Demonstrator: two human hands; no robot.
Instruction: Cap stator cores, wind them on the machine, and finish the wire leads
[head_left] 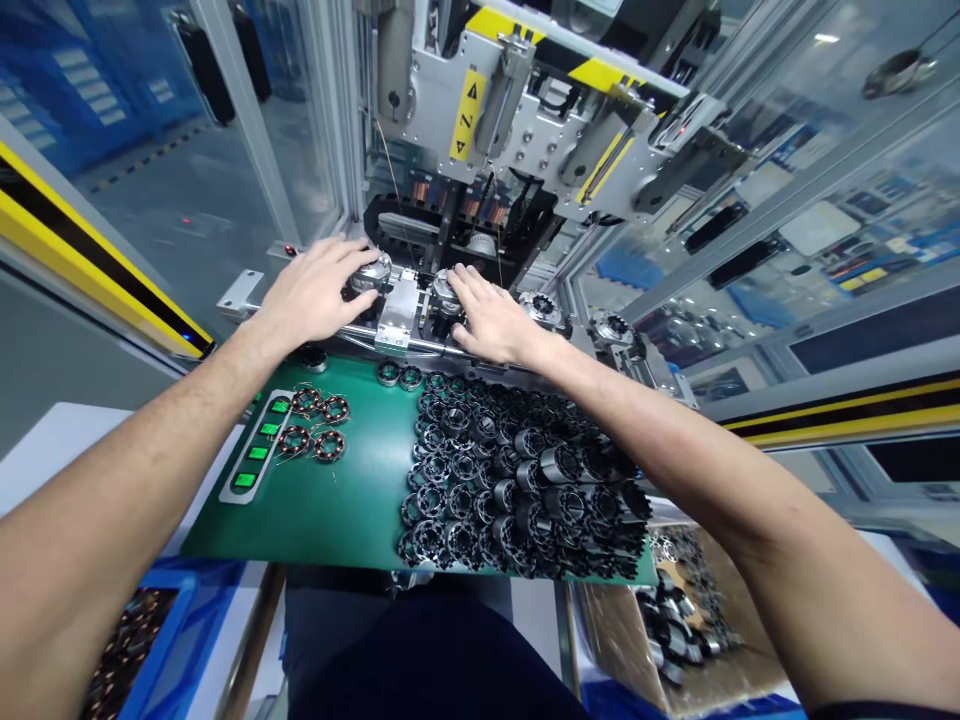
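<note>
At the machine's front rail, my left hand has its fingers and thumb around the leftmost round metal holder. Beside it, my right hand grips the second round metal holder, fingers over its top and right side, thumb on the near side. What lies under my fingertips is partly hidden. A silver metal block sits between the two holders. Farther right on the same rail are a third holder and a fourth holder, each with a slotted ring on top.
Stacked dark slotted ring cores cover the right of the green worktop. Several copper-wound rings lie left, beside a green-lit button panel. Machine heads overhang the rail. Below stand a blue bin and a cardboard box.
</note>
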